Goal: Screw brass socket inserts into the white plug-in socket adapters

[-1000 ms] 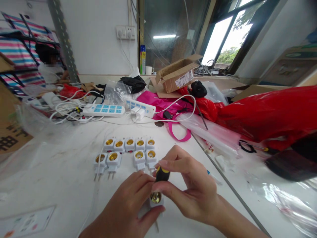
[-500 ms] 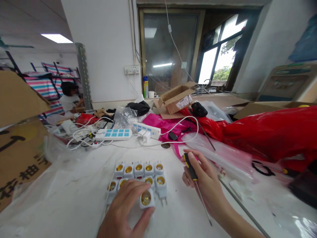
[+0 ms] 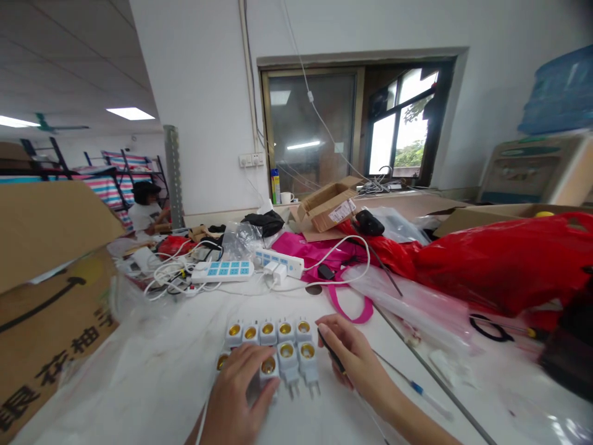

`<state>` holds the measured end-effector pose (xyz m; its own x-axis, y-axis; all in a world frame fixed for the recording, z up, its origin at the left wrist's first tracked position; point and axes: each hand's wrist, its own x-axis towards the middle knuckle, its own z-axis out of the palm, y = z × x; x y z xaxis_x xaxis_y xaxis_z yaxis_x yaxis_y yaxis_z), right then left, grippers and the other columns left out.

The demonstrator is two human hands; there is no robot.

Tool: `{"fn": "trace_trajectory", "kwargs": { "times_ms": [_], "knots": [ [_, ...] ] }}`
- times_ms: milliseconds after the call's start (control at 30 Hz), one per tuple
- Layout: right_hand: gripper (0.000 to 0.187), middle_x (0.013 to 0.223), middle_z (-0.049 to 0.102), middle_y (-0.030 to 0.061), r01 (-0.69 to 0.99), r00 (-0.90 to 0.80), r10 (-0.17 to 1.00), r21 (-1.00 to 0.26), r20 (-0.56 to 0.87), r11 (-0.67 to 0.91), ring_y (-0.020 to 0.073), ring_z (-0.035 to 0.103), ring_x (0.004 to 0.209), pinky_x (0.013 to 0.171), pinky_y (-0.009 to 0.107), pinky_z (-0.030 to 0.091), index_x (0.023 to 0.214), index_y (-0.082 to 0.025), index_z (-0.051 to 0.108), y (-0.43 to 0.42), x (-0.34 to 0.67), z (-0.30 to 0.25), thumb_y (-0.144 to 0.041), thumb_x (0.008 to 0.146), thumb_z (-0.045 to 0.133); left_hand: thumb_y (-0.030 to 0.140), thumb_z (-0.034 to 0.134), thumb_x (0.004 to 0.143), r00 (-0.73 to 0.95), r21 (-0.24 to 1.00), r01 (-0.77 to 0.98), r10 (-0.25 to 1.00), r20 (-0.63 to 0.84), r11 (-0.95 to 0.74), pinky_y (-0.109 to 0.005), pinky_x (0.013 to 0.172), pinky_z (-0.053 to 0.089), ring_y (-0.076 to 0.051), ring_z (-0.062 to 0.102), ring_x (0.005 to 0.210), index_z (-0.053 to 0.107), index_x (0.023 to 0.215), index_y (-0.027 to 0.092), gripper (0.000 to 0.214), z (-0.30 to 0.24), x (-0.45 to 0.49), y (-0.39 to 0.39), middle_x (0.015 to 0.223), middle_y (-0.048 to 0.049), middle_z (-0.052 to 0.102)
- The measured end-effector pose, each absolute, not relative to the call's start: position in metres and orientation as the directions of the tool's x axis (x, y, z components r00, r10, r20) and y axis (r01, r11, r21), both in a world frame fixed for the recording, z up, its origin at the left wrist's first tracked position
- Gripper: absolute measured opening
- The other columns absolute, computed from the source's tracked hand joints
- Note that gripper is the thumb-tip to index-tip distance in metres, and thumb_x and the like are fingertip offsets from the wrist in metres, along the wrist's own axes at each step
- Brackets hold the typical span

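Between the thumb and fingers of my left hand (image 3: 238,386) is a white plug-in bulb socket (image 3: 268,367), its brass-coloured screw opening facing up. It sits at the near row of similar bulb sockets (image 3: 287,353), several of which stand in two rows on the white table with their plug pins showing. My fingers cover part of the near row. Just right of the rows, my right hand (image 3: 354,352) is closed around a screwdriver (image 3: 330,350) with a dark handle. Its thin shaft points down toward me, partly behind the hand.
Behind the sockets lie white power strips (image 3: 227,271) with tangled cables. A cardboard box (image 3: 55,284) stands at the left. Red plastic bags (image 3: 500,259) and clear plastic wrap (image 3: 417,303) cover the right side. A thin rod with a blue part (image 3: 417,387) lies beside my right forearm.
My left hand has brought its bulb socket closer in to the near row. My right hand has moved left toward the sockets with the screwdriver. The camera view has tilted up.
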<state>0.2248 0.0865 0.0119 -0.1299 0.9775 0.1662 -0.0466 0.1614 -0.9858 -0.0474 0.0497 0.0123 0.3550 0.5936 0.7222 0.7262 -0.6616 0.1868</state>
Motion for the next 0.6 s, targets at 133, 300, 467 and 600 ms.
{"fn": "trace_trajectory", "kwargs": {
  "times_ms": [133,300,467,600],
  "knots": [
    [0.058,0.077,0.063,-0.006,-0.036,-0.181,0.974,-0.991,0.135,0.13,0.0033,0.039,0.037,0.032,0.018,0.033,0.101,-0.02,0.065,0.088,0.22,0.004,-0.078,0.095,0.07,0.033,0.074,0.101,0.358,0.171,0.729,0.583,0.73,-0.663,-0.04,0.095,0.071,-0.027,0.084,0.105,0.079,0.124,0.027,0.025,0.008,-0.05,0.056,0.113,-0.0086,0.088],
    [0.063,0.068,0.055,-0.0085,-0.053,-0.163,0.978,-0.991,0.129,0.122,0.0051,0.036,0.039,0.033,0.018,0.03,0.096,-0.021,0.063,0.086,0.215,0.004,-0.084,0.094,0.065,0.039,0.071,0.104,0.34,0.135,0.744,0.544,0.767,-0.655,-0.042,0.092,0.071,-0.027,0.083,0.106,0.08,0.125,0.028,0.025,0.005,-0.05,0.06,0.114,-0.0078,0.087],
    [0.061,0.069,0.053,-0.0083,-0.057,-0.149,0.981,-0.991,0.125,0.118,0.0057,0.034,0.042,0.034,0.018,0.029,0.094,-0.022,0.062,0.087,0.214,0.005,-0.082,0.095,0.066,0.05,0.079,0.098,0.289,0.14,0.774,0.541,0.79,-0.617,-0.049,0.091,0.069,-0.031,0.08,0.106,0.081,0.119,0.027,0.031,0.0,-0.058,0.065,0.114,-0.0092,0.084],
    [0.059,0.064,0.048,-0.0101,-0.061,-0.169,0.981,-0.994,0.096,0.086,0.006,0.032,0.04,0.035,0.019,0.027,0.096,-0.023,0.061,0.089,0.215,0.005,-0.082,0.096,0.064,0.047,0.082,0.097,0.276,0.168,0.779,0.571,0.773,-0.604,-0.05,0.093,0.065,-0.031,0.077,0.106,0.082,0.11,0.026,0.025,-0.005,-0.063,0.07,0.109,-0.0078,0.083]
  ]
}}
